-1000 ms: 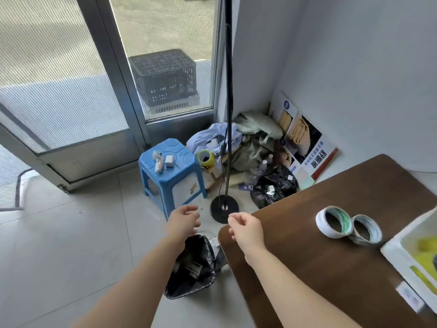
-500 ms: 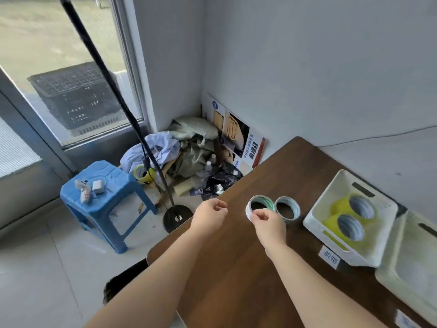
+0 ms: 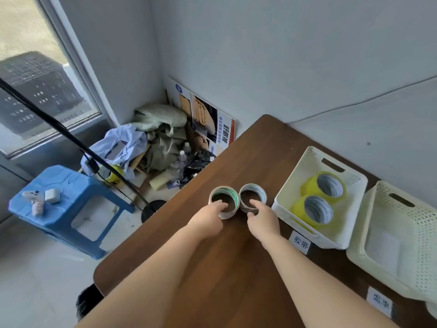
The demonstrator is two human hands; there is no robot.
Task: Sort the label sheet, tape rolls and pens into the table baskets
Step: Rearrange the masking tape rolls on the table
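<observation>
Two white tape rolls lie side by side on the brown table. My left hand pinches the near rim of the left roll, fingers inside its core. My right hand pinches the near rim of the right roll the same way. To the right, a cream basket holds two yellow tape rolls. A second cream basket beside it holds a white sheet. No pens are in view.
White labels are stuck on the table in front of each basket. On the floor to the left stand a blue stool, a black lamp stand and a pile of bags and clutter in the corner.
My view swung from the floor to the table. Both hands moved forward to the two white rolls and took hold of them, one each.
</observation>
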